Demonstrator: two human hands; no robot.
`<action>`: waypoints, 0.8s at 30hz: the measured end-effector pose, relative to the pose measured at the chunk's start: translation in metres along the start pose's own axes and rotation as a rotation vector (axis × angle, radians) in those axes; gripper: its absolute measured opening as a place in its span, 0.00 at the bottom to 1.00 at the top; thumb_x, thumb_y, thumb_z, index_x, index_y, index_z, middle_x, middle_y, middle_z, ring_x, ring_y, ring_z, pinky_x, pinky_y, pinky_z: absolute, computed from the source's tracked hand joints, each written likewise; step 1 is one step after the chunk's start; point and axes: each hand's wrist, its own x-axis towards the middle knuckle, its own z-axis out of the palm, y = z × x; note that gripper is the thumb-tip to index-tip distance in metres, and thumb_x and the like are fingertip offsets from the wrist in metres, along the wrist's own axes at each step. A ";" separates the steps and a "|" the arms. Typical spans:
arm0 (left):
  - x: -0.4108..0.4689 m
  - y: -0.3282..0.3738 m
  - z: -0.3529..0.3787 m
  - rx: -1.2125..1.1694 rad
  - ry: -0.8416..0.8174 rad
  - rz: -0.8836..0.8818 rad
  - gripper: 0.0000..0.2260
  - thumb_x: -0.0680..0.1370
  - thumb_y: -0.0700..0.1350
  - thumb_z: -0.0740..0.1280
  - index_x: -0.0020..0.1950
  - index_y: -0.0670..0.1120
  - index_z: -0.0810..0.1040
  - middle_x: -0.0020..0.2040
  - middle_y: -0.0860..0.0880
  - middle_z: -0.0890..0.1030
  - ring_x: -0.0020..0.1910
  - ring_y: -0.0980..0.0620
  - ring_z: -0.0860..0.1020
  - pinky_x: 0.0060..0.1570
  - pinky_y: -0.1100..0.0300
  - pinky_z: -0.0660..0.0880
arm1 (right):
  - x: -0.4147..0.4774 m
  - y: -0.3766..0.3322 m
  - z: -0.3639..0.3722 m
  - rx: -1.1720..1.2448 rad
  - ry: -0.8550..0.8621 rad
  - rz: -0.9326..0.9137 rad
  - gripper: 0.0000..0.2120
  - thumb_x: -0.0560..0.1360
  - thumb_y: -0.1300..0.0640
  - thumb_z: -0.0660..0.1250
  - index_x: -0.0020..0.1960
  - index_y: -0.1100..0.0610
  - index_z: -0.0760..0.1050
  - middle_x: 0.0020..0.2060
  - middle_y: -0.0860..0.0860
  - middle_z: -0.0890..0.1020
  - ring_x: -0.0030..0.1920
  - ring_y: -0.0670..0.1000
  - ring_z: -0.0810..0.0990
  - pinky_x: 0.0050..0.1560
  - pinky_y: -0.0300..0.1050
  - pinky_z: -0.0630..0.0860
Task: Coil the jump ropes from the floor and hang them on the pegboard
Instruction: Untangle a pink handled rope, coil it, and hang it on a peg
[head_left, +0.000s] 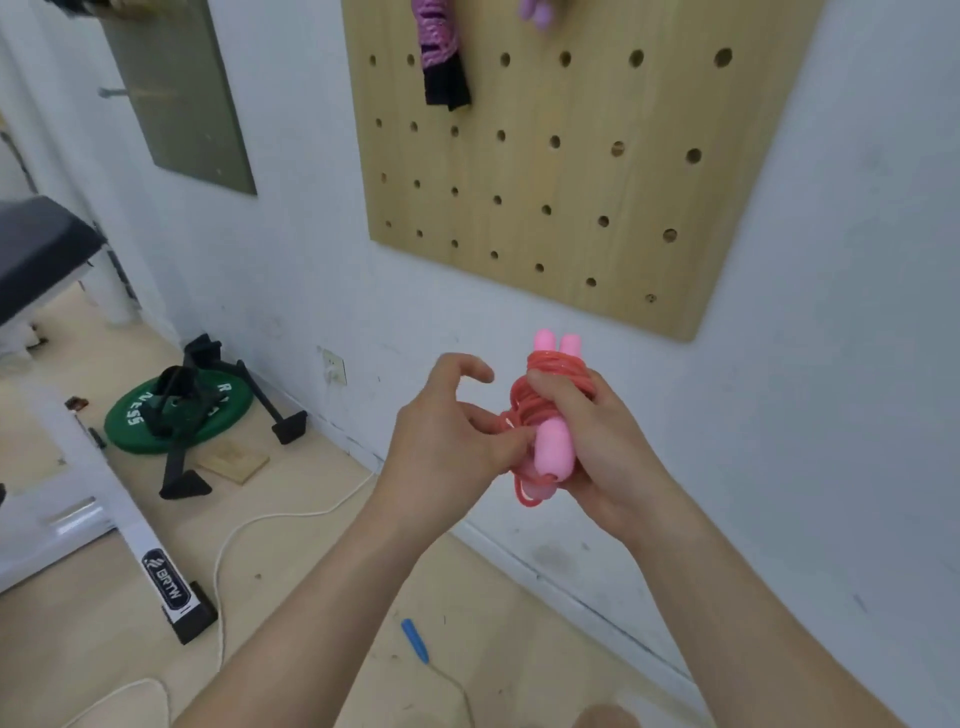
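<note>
While right hand (597, 457) wraps round the rope (550, 395) bundle with fingers curled over the coils, left hand (447, 441) pinches a loose strand at the bundle's lower left. Both hands hold the same rope; neither is free.

Bundle long axis: near upright, handles (555, 452) with their tips up, just above the right-hand grip.

Pegboard (571, 176): above and beyond the grip, lower edge just past the tips in this view. Hang points look to be higher still. Free peg present: cannot tell.

Judgement: right hand is nearer the board and carries the bundle, so it is the one to lift. Left probably needs to tuck its strand first, or the coils may slip loose.

Counts:
- rope in hand: 1; pink handles: 2; coils: several, not countable
- hanging at board's top edge: 2 items, purple bundle (441, 52) and lilac grips (537, 18)
- floor (78, 649), below the grip: blue handle (414, 640), 1, with a thin cord trailing from it
- below-left of the grip: white cord (234, 540), 1
</note>
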 end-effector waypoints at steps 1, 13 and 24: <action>0.014 -0.001 -0.005 -0.023 -0.024 0.029 0.16 0.69 0.44 0.76 0.50 0.57 0.73 0.35 0.52 0.84 0.38 0.53 0.82 0.43 0.58 0.79 | 0.012 -0.004 0.003 0.003 -0.009 0.003 0.07 0.77 0.54 0.68 0.52 0.58 0.76 0.42 0.52 0.80 0.36 0.52 0.81 0.33 0.46 0.75; 0.182 0.048 -0.064 0.582 -0.366 0.699 0.14 0.76 0.59 0.64 0.39 0.51 0.74 0.41 0.56 0.71 0.38 0.55 0.71 0.39 0.60 0.71 | 0.116 -0.102 0.049 0.211 -0.149 0.067 0.22 0.72 0.53 0.71 0.66 0.52 0.74 0.44 0.54 0.79 0.32 0.51 0.78 0.34 0.45 0.79; 0.231 0.304 -0.164 0.545 -0.532 0.847 0.14 0.69 0.42 0.72 0.33 0.51 0.67 0.25 0.54 0.70 0.27 0.54 0.71 0.28 0.60 0.70 | 0.064 -0.318 0.123 0.090 -0.285 -0.069 0.28 0.65 0.66 0.65 0.65 0.52 0.72 0.36 0.58 0.77 0.32 0.54 0.75 0.34 0.47 0.70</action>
